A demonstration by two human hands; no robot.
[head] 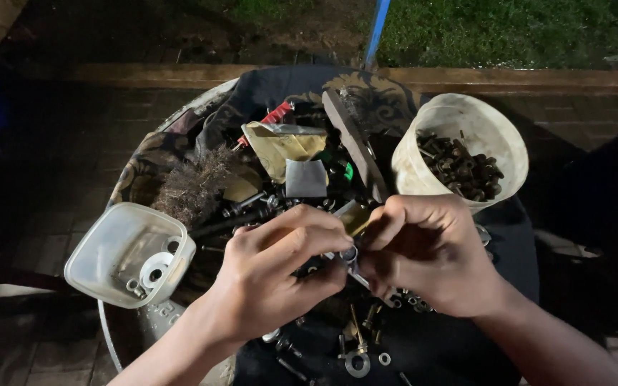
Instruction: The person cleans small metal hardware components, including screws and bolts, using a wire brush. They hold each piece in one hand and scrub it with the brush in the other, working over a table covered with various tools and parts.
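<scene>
At the frame's centre, the left hand (277,275) and right hand (423,261) both pinched one small metal fitting (350,254) between closed fingertips, steadying it above the cluttered round table (466,350), below the white bucket (459,143).

left hand (273,275): bare, no glove | right hand (427,254): bare | forearms: no sleeves
</scene>
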